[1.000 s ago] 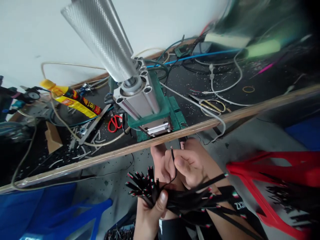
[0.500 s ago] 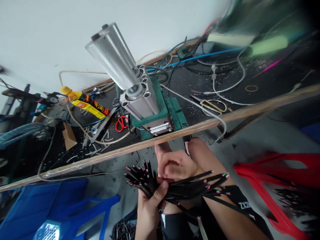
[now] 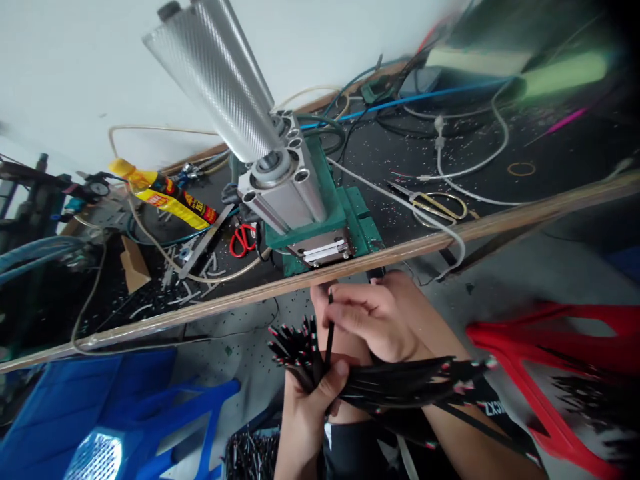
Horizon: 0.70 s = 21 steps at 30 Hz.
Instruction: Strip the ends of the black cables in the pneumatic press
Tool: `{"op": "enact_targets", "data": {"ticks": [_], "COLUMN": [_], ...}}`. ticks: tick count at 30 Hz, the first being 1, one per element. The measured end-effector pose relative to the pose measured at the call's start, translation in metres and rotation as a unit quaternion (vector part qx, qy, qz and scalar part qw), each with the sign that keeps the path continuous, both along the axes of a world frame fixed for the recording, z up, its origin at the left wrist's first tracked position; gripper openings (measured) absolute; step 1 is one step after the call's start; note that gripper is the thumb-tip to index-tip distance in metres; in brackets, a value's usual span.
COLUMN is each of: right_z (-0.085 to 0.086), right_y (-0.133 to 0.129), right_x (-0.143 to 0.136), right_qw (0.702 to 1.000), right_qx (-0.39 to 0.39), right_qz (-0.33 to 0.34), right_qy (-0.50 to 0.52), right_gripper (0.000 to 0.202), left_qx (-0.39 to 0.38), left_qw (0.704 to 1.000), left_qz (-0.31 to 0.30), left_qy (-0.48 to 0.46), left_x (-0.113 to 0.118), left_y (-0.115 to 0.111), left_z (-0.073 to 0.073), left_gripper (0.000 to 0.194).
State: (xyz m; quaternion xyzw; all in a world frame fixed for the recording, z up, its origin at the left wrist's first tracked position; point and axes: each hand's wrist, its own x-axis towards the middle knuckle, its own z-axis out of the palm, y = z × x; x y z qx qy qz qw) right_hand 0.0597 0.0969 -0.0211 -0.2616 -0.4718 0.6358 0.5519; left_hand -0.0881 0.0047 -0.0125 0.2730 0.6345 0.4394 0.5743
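A bundle of black cables (image 3: 400,383) with red, green and white wire ends lies across my lap, held in my left hand (image 3: 317,393), whose thumb presses on top. Just above it, my right hand (image 3: 373,320) pinches one black cable (image 3: 329,337) between thumb and fingers; this cable stands up from the bundle near the left hand's thumb. The cable tips at the bundle's left end fan out, and those at its right end are blurred.
A press with silver cylinders (image 3: 285,193) stands at the edge of the dark workbench (image 3: 400,257). Around it lie a yellow bottle (image 3: 165,197), red-handled scissors (image 3: 243,240), gold-handled scissors (image 3: 440,205) and hoses. A blue stool (image 3: 195,413) is left, a red stool (image 3: 540,367) right.
My right hand has risen and turned, and now pinches a single cable upright. My left hand and the bundle have shifted slightly right. The view has moved a little nearer the press.
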Motion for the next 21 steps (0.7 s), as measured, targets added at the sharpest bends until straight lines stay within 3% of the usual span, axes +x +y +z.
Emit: {"op": "enact_targets", "data": {"ticks": [3, 6, 10, 15, 21], "right_z": [0.003, 0.002, 0.003, 0.007, 0.012], "right_y": [0.006, 0.012, 0.017, 0.028, 0.034], "right_x": [-0.004, -0.011, -0.013, -0.015, -0.02], "right_qw": [0.994, 0.992, 0.997, 0.995, 0.988], "right_qx": [-0.073, -0.098, -0.071, -0.019, -0.031], "right_qz": [-0.032, -0.026, -0.019, -0.084, -0.129], "right_qy": [0.069, 0.078, 0.013, -0.048, -0.079], "right_gripper": [0.036, 0.04, 0.04, 0.041, 0.047], "left_qx": [0.005, 0.013, 0.012, 0.01, 0.0], "left_qw": [0.999, 0.999, 0.998, 0.996, 0.996], "left_qz": [-0.033, -0.041, -0.047, -0.038, -0.029], "left_qy": [0.01, -0.005, -0.037, -0.083, -0.09], "left_x": [0.002, 0.004, 0.004, 0.004, 0.008], "left_y": [0.004, 0.014, 0.025, 0.033, 0.038], "left_z": [-0.002, -0.003, -0.003, -0.005, 0.002], "left_gripper": [0.05, 0.048, 0.039, 0.032, 0.024]}}
